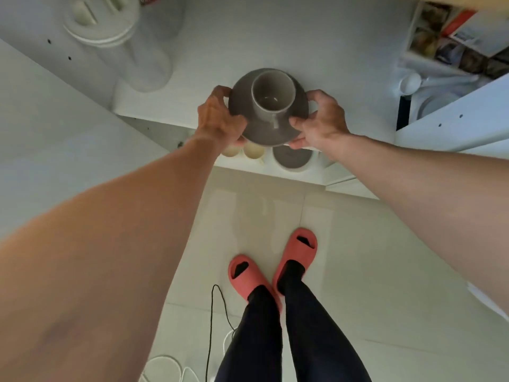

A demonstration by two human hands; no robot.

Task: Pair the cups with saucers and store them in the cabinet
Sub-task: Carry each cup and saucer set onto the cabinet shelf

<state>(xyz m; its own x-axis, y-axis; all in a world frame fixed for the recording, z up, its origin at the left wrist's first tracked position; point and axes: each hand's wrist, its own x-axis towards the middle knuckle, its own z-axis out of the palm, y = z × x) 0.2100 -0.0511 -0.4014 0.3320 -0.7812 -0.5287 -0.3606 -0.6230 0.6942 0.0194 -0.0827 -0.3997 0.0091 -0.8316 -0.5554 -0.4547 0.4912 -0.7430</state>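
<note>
A grey cup point(272, 95) stands upright on a dark grey saucer point(256, 130), its handle pointing toward me. My left hand point(220, 119) grips the saucer's left rim and my right hand point(319, 119) grips its right rim. The pair is held at the front edge of a white cabinet shelf point(275, 45). On the shelf below, partly hidden by the saucer, sit two cream cups point(253, 153) and another grey saucer point(293, 159).
A clear jar with a white lid point(104, 26) stands at the shelf's back left. The open white cabinet door point(55, 133) is on the left. At right, a compartment holds white dishes point(435, 97) and books point(457, 37). Cables point(214, 312) lie on the tiled floor by my feet.
</note>
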